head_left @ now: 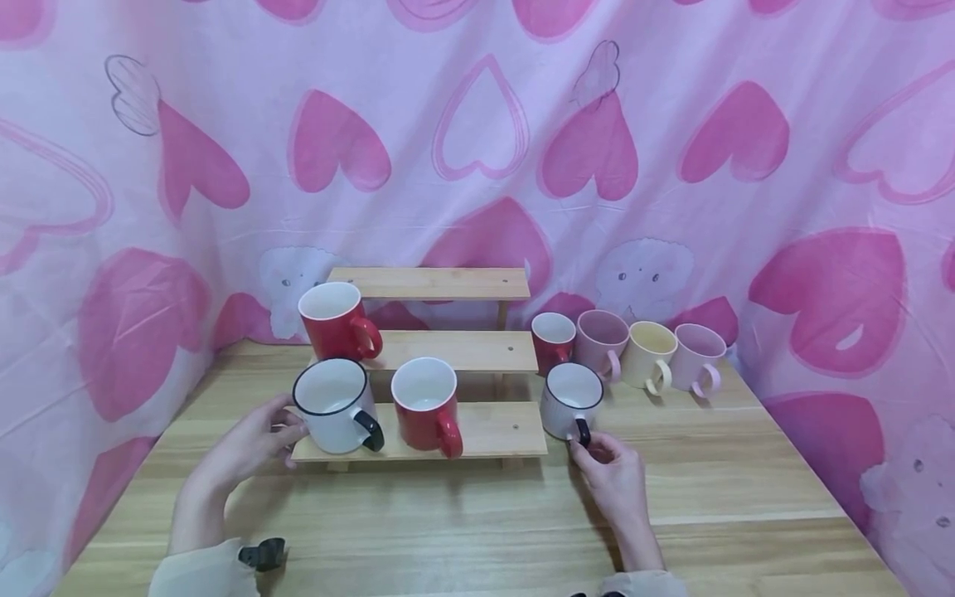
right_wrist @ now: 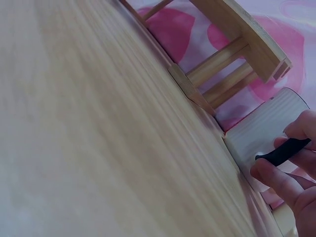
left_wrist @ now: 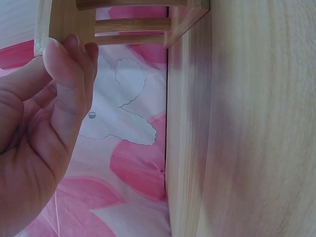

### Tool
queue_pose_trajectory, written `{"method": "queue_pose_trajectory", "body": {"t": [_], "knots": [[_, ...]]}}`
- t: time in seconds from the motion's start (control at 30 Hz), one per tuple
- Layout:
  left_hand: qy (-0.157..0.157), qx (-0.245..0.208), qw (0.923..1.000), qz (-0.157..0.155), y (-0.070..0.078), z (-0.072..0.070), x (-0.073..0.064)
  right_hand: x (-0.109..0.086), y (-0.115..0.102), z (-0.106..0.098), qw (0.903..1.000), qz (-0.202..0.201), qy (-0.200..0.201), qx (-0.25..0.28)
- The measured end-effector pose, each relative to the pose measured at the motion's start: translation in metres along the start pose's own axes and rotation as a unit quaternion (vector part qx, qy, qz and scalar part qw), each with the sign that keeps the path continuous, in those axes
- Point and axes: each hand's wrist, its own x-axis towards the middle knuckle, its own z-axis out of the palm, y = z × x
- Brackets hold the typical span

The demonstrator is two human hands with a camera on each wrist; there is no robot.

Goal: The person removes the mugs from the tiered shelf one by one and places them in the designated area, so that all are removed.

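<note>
Sleeve (head_left: pixel 205 570), eight o'clock; left hand (head_left: pixel 252 438), grip unclear. Five o'clock, right hand (head_left: pixel 618 481) pinches ribbed mug (head_left: pixel 565 414) by handle (right_wrist: pixel 282 152): surest hold, I judge; body brittle.

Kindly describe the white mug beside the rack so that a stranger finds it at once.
Find the three-tier wooden rack. Just past the right end of its lowest shelf is the white mug. Its black rim and handle set it apart from the red mug, yellow mug and pink mugs behind.
</note>
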Motion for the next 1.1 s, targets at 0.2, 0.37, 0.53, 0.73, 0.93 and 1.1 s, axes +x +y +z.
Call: {"method": "queue_pose_trajectory", "body": {"t": [0.2, 0.37, 0.53, 0.73, 0.93, 1.1], "knots": [[0.002, 0.005, 1.0000, 0.000, 0.000, -0.001, -0.001, 0.000, -0.001, 0.002, 0.9998, 0.013, -0.007, 0.013], [0.003, 0.006, 1.0000, 0.001, 0.000, -0.001, -0.002, 0.000, -0.004, 0.004, 0.9992, 0.023, -0.020, 0.027], [0.001, 0.007, 1.0000, 0.006, -0.002, -0.001, -0.001, -0.001, -0.008, -0.004, 0.9968, 0.038, -0.068, 0.021], [-0.001, 0.012, 0.9999, 0.007, -0.001, 0.001, 0.002, 0.002, -0.022, -0.026, 0.9876, 0.068, -0.130, -0.056], [-0.002, 0.011, 0.9999, 0.002, 0.001, 0.001, 0.001, 0.006, -0.039, -0.049, 0.9804, 0.028, -0.145, -0.130], [0.000, 0.012, 0.9999, -0.001, 0.000, 0.000, -0.001, 0.015, -0.066, -0.057, 0.9784, -0.038, -0.119, -0.165]]}}
